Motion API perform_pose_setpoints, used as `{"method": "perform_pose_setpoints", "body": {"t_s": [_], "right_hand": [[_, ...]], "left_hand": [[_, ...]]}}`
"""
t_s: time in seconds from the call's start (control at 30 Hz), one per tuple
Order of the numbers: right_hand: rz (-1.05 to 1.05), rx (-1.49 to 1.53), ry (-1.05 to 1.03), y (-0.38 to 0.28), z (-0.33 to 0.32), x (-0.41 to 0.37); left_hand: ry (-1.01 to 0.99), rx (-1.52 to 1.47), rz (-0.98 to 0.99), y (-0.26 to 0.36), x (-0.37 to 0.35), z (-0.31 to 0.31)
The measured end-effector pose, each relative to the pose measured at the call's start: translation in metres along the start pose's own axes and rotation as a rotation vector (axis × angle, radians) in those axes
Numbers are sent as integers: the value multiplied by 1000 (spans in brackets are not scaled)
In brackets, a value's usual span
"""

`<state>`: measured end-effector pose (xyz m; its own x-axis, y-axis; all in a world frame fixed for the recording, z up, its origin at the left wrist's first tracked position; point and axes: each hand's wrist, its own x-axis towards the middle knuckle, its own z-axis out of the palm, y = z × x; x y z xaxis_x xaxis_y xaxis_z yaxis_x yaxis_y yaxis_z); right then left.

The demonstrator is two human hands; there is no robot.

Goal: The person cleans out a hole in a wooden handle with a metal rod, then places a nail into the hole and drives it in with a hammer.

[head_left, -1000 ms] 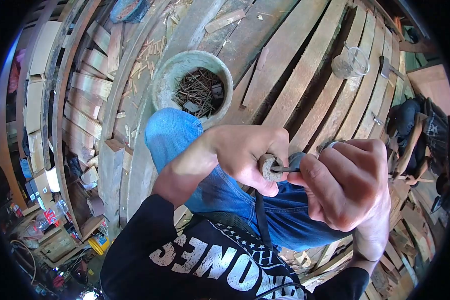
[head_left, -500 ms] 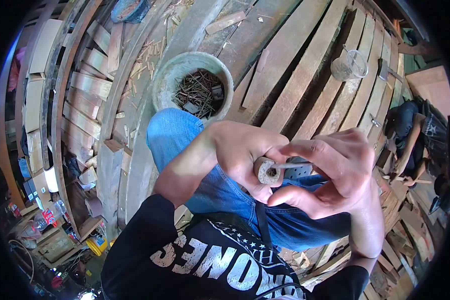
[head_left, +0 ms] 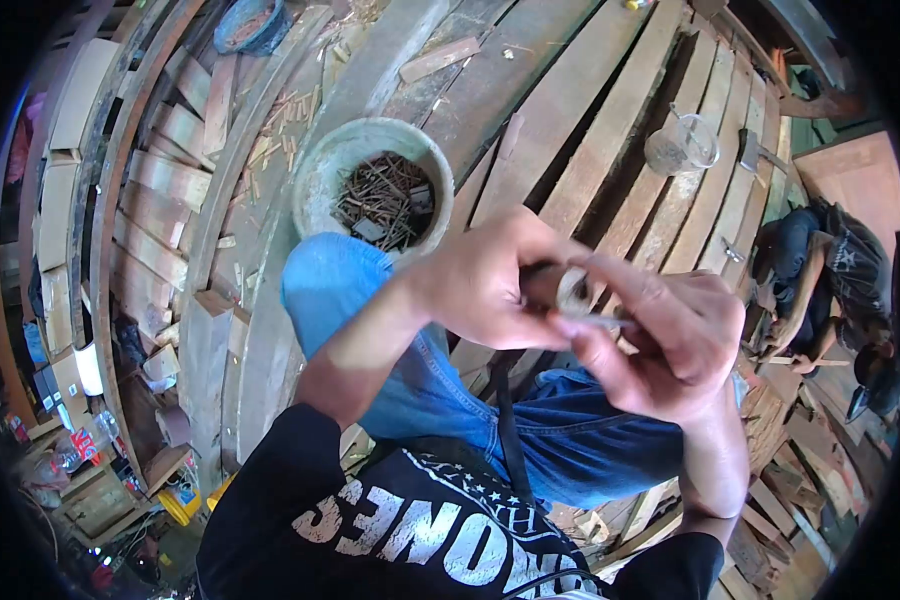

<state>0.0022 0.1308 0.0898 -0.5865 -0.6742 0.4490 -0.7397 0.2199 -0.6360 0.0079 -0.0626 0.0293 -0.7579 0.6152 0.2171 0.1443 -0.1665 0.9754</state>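
Evidently both hands are busy with one small thing held in the air above the lap: the left hand (head_left: 485, 280) is closed in a fist round a short wooden cylinder (head_left: 574, 290), with only the cylinder's pale round end poking out past the thumb side, turned up towards the head camera so that the end face can be looked at. The right hand (head_left: 670, 345) meets it from the other side, fingers curled and the thumb laid just under that exposed end, so the two hands touch and brace each other. This looks like a grip for fine, steady work, not for carrying. Whether the right fingers also pinch something thin against the wood I cannot tell, since they cover that spot. The cylinder sits well off the floor, over the raised knee (head_left: 335, 285) in blue jeans, close to the person's chest. Just beyond the knee stands a round grey pot (head_left: 315, 180) filled with rusty nails (head_left: 380, 200), near enough for either arm to reach it, which seems to be why it stands there. It rests on a plank floor (head_left: 580, 100) of long bare boards with gaps between them. Farther off on the boards stands a clear plastic cup (head_left: 682, 147), well apart from the hands. At the right edge another person (head_left: 820, 265) in dark clothes sits low, not touching anything near this work.
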Motion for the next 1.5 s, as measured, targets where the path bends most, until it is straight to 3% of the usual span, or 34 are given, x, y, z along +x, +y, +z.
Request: {"method": "perform_pose_setpoints", "body": {"t_s": [0.07, 0.1, 0.2, 0.27, 0.33, 0.53, 0.67, 0.87, 0.9, 0.97, 1.13, 1.2, 1.27, 1.33, 1.4, 1.47, 1.5], "right_hand": [[59, -151, 113, 0, -2, 0], [101, -164, 92, -1, -1, 0], [229, -189, -5, -18, -7, 10], [231, -186, 16, -17, -5, 6], [240, -193, 11, -18, -5, 6], [261, -279, 7, -20, 0, 3], [387, -408, -29, -28, 3, 6], [508, -224, 32, -18, 9, -2], [468, -228, 52, -15, 12, -6], [377, -287, 64, -11, 16, -12], [95, -349, -38, -3, -6, -17], [46, -349, -103, -1, -11, -19], [29, -314, -97, -1, -10, -23], [8, -270, -121, -2, -11, -26], [86, -253, -79, -8, -9, -25], [125, -250, -91, -13, -15, -25], [167, -211, -91, -14, -17, -24]], "left_hand": [[359, 384, 165, 1, 6, 10], [421, 460, 174, 2, 6, 12], [533, 350, 265, -12, 6, 12], [571, 419, 287, -13, 8, 10], [581, 503, 156, -8, 8, 11], [619, 513, 175, -15, 13, 16], [703, 661, 148, -20, 14, 21], [755, 709, 96, -30, 13, 31], [706, 661, -10, -23, 12, 31], [615, 631, -43, -21, 11, 27], [299, 244, -25, -21, 3, 16], [71, 117, -255, -8, -2, 7], [63, 471, -84, -21, -24, -3], [-188, 285, -144, -60, -46, -33], [-380, -7, -238, -10, 3, -20], [-70, -396, -380, -3, 0, 3], [-176, -467, -406, -4, 8, 3]]}}
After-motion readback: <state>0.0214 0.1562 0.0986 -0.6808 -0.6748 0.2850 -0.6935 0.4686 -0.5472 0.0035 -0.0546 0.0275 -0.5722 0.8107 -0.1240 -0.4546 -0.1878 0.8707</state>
